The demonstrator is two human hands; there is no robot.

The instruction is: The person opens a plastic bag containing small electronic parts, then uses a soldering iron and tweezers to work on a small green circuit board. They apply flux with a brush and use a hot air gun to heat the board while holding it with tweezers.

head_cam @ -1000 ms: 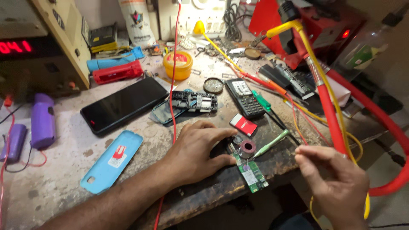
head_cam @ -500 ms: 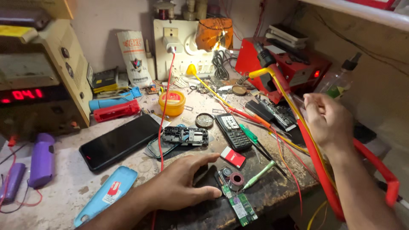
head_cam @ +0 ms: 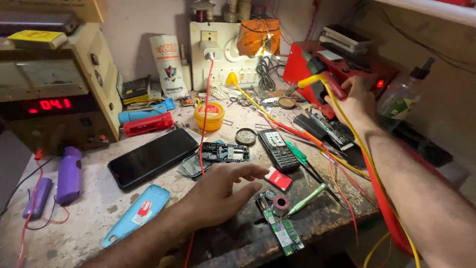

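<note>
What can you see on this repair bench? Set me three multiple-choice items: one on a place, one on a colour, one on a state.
1. Where does the green circuit board lie?
A) at the front edge of the bench, right of the left hand
B) on the wall shelf
C) on the floor

2. What colour is the phone case by the left forearm?
A) red
B) light blue
C) black

3. How is the right hand?
A) flat on the bench
B) closed on a yellow-and-red tool handle
C) empty, hanging free

Answers:
1 A, the board sits at the edge beside the spread fingers.
2 B, the case is pale blue.
3 B, the fingers curl round the handle.
</note>
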